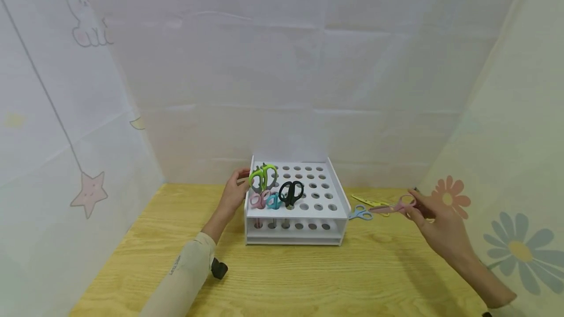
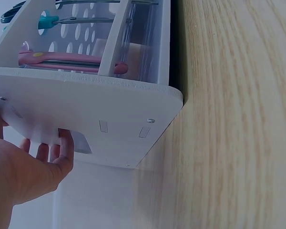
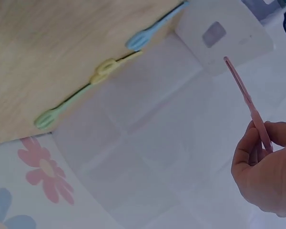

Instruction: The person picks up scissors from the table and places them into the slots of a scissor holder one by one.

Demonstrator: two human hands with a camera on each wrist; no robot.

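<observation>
Scissors stand in a white two-tier rack (image 1: 328, 213): green scissors (image 1: 263, 175), pink-handled scissors (image 1: 256, 201), teal scissors (image 1: 273, 202) and black scissors (image 1: 291, 192) fill holes on its left side. My left hand (image 1: 232, 194) rests against the rack's left side panel (image 2: 119, 109), its bent fingers by the cut-out there. Off to the right, my right hand (image 1: 442, 226) pinches another pair of pink scissors (image 1: 403, 204) by the handles. Their blades are together and point left, above the table. Blue scissors (image 1: 362, 213) lie beside the rack, with yellow scissors (image 3: 105, 69) and pale green scissors (image 3: 50, 117) beyond.
The wooden table (image 1: 282, 283) runs back to a pale wall sheet (image 1: 246, 77). Printed side sheets (image 1: 537, 160) border it left and right. Rows of round holes show in the rack's right part. A small black object (image 1: 219, 268) is near my left sleeve.
</observation>
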